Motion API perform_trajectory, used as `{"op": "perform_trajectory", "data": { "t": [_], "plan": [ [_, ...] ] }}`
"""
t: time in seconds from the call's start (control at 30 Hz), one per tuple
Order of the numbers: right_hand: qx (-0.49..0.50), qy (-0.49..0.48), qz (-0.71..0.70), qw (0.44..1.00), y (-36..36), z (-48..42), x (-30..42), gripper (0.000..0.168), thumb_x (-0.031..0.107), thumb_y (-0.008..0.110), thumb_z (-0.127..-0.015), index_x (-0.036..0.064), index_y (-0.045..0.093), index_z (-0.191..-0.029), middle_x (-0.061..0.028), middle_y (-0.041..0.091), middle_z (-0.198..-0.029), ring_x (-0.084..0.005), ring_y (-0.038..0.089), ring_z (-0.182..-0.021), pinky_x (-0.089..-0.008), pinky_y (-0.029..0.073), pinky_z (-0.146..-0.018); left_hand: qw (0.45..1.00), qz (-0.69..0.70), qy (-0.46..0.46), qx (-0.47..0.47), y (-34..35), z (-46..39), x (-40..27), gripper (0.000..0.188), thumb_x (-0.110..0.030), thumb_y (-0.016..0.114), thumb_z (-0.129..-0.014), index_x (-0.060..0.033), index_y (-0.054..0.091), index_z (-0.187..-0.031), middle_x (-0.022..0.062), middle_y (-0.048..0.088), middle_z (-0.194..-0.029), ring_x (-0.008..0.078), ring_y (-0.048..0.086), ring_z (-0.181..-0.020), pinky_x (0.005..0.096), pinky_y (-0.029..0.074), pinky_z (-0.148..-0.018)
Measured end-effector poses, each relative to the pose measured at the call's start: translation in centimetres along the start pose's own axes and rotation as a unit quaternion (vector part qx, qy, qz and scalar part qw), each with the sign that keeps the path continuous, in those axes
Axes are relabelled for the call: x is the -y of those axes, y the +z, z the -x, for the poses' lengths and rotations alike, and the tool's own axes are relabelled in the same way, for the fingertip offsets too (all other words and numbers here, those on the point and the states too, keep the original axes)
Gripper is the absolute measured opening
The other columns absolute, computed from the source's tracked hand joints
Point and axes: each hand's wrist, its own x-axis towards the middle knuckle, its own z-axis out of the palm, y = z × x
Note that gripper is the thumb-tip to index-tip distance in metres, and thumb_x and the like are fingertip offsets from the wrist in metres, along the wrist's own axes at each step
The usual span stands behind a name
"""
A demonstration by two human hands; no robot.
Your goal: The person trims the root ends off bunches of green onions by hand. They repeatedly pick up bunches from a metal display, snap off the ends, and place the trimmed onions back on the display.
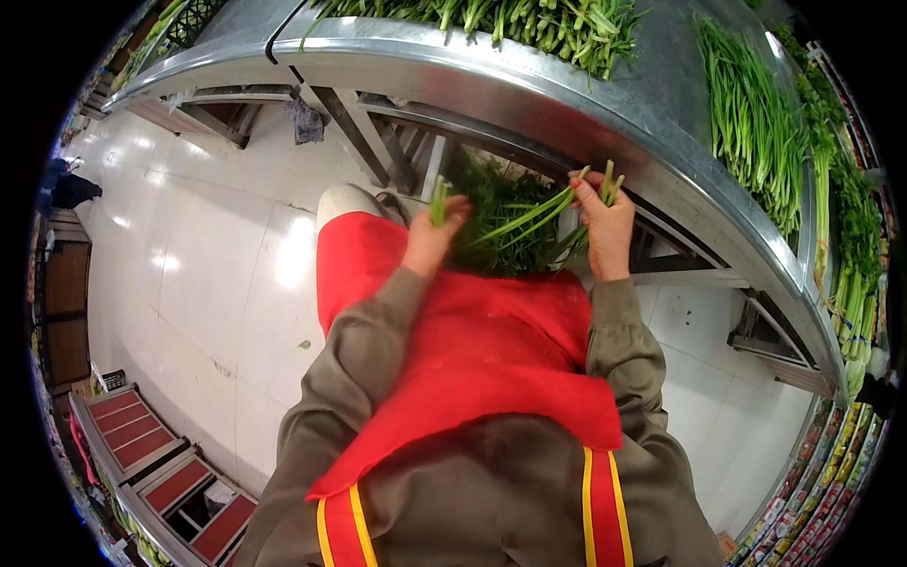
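My left hand [437, 230], blurred by motion, grips a small bunch of green stalks [438, 193] whose cut ends point up. In my right hand [611, 228] are several more thin stalks [536, 212], pinched near their ends. Two of them slant down to the left, towards a heap of leafy greens [506, 248] that lies low between my hands, beyond the red apron [482, 326] over my lap. What holds the heap is hidden.
A steel counter [496, 67] curves in front of me, its edge close beyond my right hand. On it lie stacked leafy stalks [496, 18] and long thin greens [755, 135]. Red-panelled stands [134, 432] are behind left; packaged goods [815, 489] stand behind right.
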Motion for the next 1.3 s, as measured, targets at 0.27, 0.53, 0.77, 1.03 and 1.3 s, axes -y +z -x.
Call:
{"op": "perform_trajectory", "data": {
  "t": [0.27, 0.53, 0.77, 1.03, 1.3],
  "plan": [
    [0.122, 0.032, -0.002, 0.992, 2.7, 1.4, -0.7, 0.017, 0.011, 0.066, -0.082, 0.004, 0.066, -0.097, 0.0006, 0.063, -0.085, -0.0029, 0.052, -0.067, -0.0158, 0.033, -0.052, 0.997, 0.009, 0.000, 0.077, 4.0, 0.7, -2.9, 0.013, -0.001, 0.065, -0.080, 0.0034, 0.065, -0.093, 0.0027, 0.066, -0.085, 0.0080, 0.057, -0.078, 0.0232, 0.046, -0.072],
    [0.125, 0.001, 0.094, 0.988, 2.2, 0.6, -4.6, 0.016, 0.006, 0.064, -0.082, -0.001, 0.066, -0.096, -0.0039, 0.065, -0.083, -0.0081, 0.058, -0.077, -0.0213, 0.045, -0.070, 0.996, -0.015, 0.085, 0.010, 3.1, 0.4, -1.9, 0.008, -0.001, 0.063, -0.081, -0.0003, 0.065, -0.089, 0.0023, 0.065, -0.083, 0.0081, 0.056, -0.077, 0.0244, 0.046, -0.071],
    [0.037, -0.025, 0.166, 0.985, 1.5, 0.0, -4.2, 0.016, 0.010, 0.062, -0.083, -0.002, 0.066, -0.093, -0.0030, 0.064, -0.082, -0.0088, 0.057, -0.075, -0.0225, 0.044, -0.069, 0.981, -0.126, 0.131, -0.063, 0.8, -0.5, 1.1, 0.007, -0.001, 0.063, -0.077, -0.0044, 0.065, -0.082, 0.0070, 0.063, -0.077, 0.0164, 0.060, -0.071, 0.0307, 0.049, -0.064],
    [0.258, 0.082, 0.104, 0.957, 0.3, 1.4, -5.0, 0.011, 0.010, 0.057, -0.086, 0.002, 0.063, -0.091, 0.0015, 0.059, -0.078, -0.0031, 0.042, -0.060, -0.0199, 0.031, -0.053, 0.990, 0.037, 0.101, 0.089, 4.6, 1.3, -3.0, 0.034, -0.001, 0.066, -0.077, 0.0000, 0.059, -0.110, 0.0077, 0.055, -0.092, 0.0179, 0.060, -0.085, 0.0289, 0.049, -0.075],
    [0.300, 0.055, 0.040, 0.951, 1.9, 2.2, -5.3, 0.011, 0.004, 0.056, -0.085, 0.002, 0.059, -0.095, 0.0015, 0.058, -0.081, -0.0033, 0.048, -0.065, -0.0185, 0.036, -0.057, 0.980, -0.032, 0.195, 0.011, 4.3, 1.7, -3.8, 0.011, -0.005, 0.071, -0.075, 0.0008, 0.065, -0.081, 0.0058, 0.052, -0.074, 0.0143, 0.056, -0.065, 0.0297, 0.045, -0.055]
  ]
}}
